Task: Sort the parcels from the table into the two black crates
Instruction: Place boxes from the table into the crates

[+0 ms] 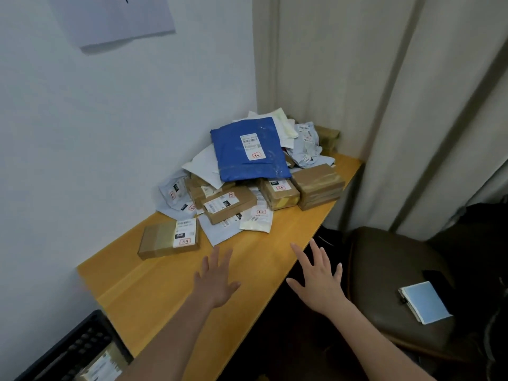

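Ahead, a heap of parcels (247, 171) fills the far end of the wooden table (170, 292), pushed up against the white wall (96, 133) and the corner by the pale curtain (398, 105). On top of the heap lies a blue mailer bag (248, 149) with a white label, tilted toward the viewer. Under and around it sit brown cardboard boxes and grey-white plastic mailers (several with red-outlined stickers). One small cardboard box (169, 239) lies apart from the pile, to its near left, flat on the table.

Both hands are stretched out toward the heap with fingers spread and holding nothing. The left hand (215, 279) hovers over the bare table, near the lone box; whether it touches the wood I cannot tell. The right hand (319, 276) is at the table's right edge, partly beyond it.

At the near left corner a black crate (71, 350) shows, with at least one labelled parcel inside. To the right stands a dark brown chair (384, 270) with a light blue notebook (424, 302) on its seat.
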Tool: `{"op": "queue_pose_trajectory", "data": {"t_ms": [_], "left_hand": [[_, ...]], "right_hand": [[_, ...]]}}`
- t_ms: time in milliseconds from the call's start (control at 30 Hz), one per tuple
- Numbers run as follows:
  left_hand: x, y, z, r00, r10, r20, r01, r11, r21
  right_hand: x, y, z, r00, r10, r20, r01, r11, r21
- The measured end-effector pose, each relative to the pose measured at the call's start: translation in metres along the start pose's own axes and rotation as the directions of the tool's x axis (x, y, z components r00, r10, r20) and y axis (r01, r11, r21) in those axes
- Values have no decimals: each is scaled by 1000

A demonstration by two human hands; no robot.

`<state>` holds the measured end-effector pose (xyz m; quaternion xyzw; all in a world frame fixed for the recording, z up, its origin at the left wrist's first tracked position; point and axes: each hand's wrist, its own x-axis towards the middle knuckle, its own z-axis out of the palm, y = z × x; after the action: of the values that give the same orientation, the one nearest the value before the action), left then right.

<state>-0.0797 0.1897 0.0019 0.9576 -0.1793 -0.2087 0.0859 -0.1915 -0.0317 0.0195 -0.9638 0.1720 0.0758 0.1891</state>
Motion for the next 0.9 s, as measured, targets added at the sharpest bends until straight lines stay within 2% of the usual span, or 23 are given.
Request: {"op": "queue_pose_trajectory", "data": {"t_ms": [167, 333, 600, 900], "left_hand": [[75, 0, -24, 1000, 12, 16, -11, 999, -43], [127, -14, -44, 1000, -27, 4, 27, 999, -34], [185, -23, -43, 996, -88, 17, 90, 983, -163], [264, 14, -57, 985, -160, 70, 173, 947, -270]], "right_hand": [[86, -7, -22, 998, 53, 20, -53, 999, 2], [147, -24, -24, 998, 36, 57, -36, 999, -9], [238, -32, -12, 976, -4, 219, 3, 1000, 5], [357, -8, -10, 967, 98, 236, -129, 985, 117]]}}
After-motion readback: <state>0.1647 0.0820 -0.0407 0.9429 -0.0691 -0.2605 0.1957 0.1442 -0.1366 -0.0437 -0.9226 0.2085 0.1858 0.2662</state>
